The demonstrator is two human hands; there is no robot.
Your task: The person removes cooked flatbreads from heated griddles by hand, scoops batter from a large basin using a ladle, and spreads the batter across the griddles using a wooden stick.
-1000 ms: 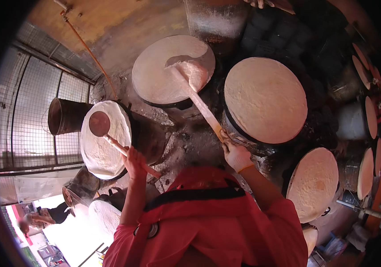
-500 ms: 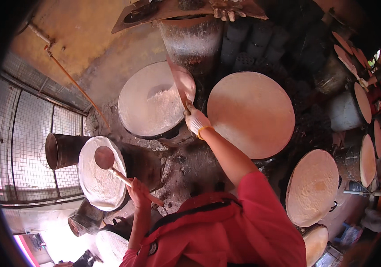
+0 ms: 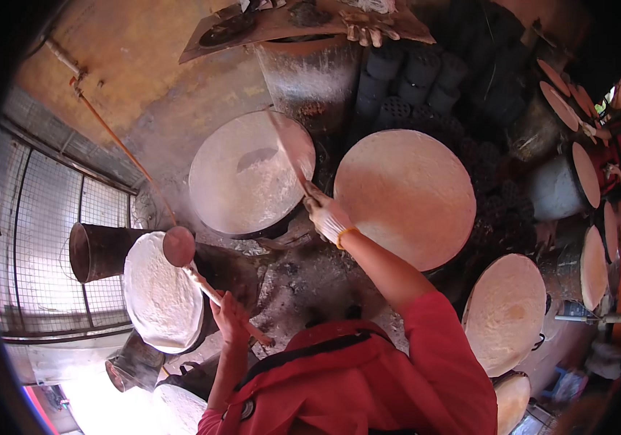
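My left hand [image 3: 231, 317] is closed round the long handle of a ladle [image 3: 178, 246] with a round reddish head. That head is over the right edge of a pale, lumpy round sheet [image 3: 157, 293] on a griddle at the left. My right hand [image 3: 327, 217], in a white knitted glove with dirty fingertips, grips a long thin flat blade [image 3: 286, 151]. The blade reaches over the right part of a whitish round sheet [image 3: 216, 192] on the far-middle griddle, where a darker patch shows. Beside my right forearm lies a browner, smoother round sheet [image 3: 405, 192].
Another pale sheet [image 3: 506, 312] sits on a griddle at the right. Dark cylindrical briquettes [image 3: 412, 76] are stacked at the back. Gloves [image 3: 368, 27] lie on a board [image 3: 252, 40] over a drum. A metal bucket [image 3: 97, 250] stands at the left. Another person's arm [image 3: 618, 177] shows far right.
The ladle's head has shifted right, from above the left sheet to its edge. The blade now looks narrower, turned more edge-on. The whole view has shifted slightly.
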